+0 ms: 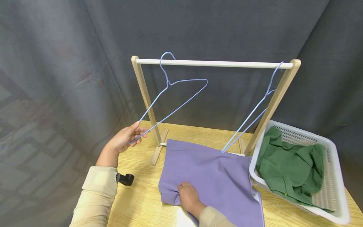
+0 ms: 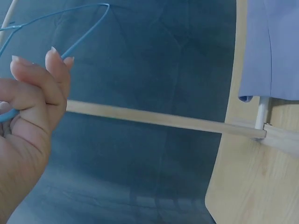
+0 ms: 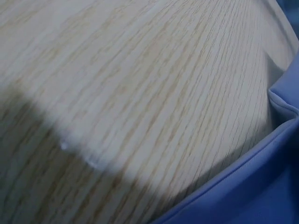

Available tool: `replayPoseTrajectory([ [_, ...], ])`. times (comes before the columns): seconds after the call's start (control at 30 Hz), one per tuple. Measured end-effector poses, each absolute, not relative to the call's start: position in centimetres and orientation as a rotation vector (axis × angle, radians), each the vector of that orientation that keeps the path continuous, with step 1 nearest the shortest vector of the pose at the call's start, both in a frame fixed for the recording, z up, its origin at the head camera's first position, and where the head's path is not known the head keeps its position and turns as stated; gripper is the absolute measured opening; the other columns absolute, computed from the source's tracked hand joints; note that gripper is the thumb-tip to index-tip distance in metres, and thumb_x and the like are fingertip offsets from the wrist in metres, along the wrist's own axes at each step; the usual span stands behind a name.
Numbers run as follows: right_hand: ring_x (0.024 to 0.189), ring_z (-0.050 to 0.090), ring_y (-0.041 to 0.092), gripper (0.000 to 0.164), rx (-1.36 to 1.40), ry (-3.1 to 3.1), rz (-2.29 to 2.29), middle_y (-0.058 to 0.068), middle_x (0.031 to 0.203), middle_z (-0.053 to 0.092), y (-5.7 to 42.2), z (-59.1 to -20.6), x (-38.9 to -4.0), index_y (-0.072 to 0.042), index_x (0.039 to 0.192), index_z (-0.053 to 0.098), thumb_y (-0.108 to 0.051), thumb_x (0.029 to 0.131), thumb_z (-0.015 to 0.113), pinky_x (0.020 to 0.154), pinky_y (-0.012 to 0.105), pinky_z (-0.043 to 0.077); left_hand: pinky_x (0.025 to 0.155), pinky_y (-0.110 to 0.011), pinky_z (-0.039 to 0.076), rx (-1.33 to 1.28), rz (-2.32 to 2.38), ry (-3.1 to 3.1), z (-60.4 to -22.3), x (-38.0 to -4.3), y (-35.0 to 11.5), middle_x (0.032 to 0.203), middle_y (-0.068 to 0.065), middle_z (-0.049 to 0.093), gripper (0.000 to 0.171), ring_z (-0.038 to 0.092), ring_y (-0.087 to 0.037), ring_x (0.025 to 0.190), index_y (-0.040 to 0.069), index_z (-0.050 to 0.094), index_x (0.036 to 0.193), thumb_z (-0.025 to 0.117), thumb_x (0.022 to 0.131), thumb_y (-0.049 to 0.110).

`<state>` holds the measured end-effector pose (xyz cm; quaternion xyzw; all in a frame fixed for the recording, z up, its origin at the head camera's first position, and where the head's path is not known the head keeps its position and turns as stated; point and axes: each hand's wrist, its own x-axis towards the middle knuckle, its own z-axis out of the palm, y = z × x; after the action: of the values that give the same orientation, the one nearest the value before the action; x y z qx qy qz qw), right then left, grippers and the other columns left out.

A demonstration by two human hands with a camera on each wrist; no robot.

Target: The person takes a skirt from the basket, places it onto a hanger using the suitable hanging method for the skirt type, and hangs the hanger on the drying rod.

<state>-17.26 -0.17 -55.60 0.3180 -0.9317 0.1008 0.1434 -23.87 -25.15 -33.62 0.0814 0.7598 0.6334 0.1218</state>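
My left hand (image 1: 127,137) holds the left end of a blue clothes hanger (image 1: 184,104), whose hook is over the white bar of a small wooden rack. In the left wrist view, the fingers curl around the hanger's wire (image 2: 86,35). A purple cloth garment (image 1: 204,170) lies spread on the table below the bar. My right hand (image 1: 189,196) grips the garment near its lower left edge, where the fabric bunches; the fingertips are partly hidden. The right wrist view shows the garment's edge (image 3: 243,179) and bare wood, but not the hand.
A second blue hanger (image 1: 249,118) hangs at the right end of the rack's white bar (image 1: 215,63). Beside the rack's right post stands a white plastic basket (image 1: 333,164) with green cloth (image 1: 292,164) inside. A dark curtain (image 1: 227,28) hangs behind the wooden table (image 1: 133,201).
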Motion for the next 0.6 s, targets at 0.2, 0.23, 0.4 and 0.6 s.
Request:
replayPoseTrajectory([
  [0.2,0.067,0.049,0.016,0.009,0.873,-2.791,0.385,0.0,0.067,0.049,-0.1,-55.1,-17.2,-0.007,0.074,0.058,-0.003,0.066,0.061,0.058,0.025,0.044,0.043,-0.015,0.03,0.261,1.862,2.204,-34.4,-23.2,-25.9,0.088,-0.008,0.052,0.073,0.041,-0.005,0.055,-0.017,0.038,0.117,0.025,0.09,0.049],
  [0.23,0.068,0.05,0.016,0.01,0.864,-2.813,0.401,0.0,0.068,0.05,0.0,-55.0,-17.2,-0.006,0.076,0.058,-0.004,0.067,0.062,0.059,0.025,0.044,0.043,-0.015,0.03,0.269,1.866,2.203,-34.4,-23.1,-26.0,0.088,-0.008,0.052,0.073,0.041,-0.005,0.055,-0.017,0.038,0.117,0.025,0.09,0.049],
  [0.4,0.069,0.052,0.017,0.011,0.837,-2.854,0.459,0.001,0.071,0.053,0.1,-54.9,-17.2,-0.006,0.078,0.061,-0.005,0.068,0.063,0.059,0.026,0.046,0.042,-0.015,0.029,0.317,1.905,2.197,-34.5,-23.0,-26.2,0.085,-0.006,0.053,0.071,0.04,-0.005,0.053,-0.018,0.038,0.117,0.024,0.091,0.047],
  [0.6,0.066,0.053,0.017,0.01,0.829,-2.817,0.523,0.0,0.068,0.054,0.2,-55.0,-17.3,-0.008,0.076,0.061,-0.004,0.066,0.062,0.057,0.027,0.045,0.041,-0.014,0.029,0.407,1.961,2.175,-34.6,-23.1,-26.4,0.081,-0.001,0.054,0.063,0.039,-0.004,0.052,-0.013,0.044,0.113,0.021,0.093,0.042],
])
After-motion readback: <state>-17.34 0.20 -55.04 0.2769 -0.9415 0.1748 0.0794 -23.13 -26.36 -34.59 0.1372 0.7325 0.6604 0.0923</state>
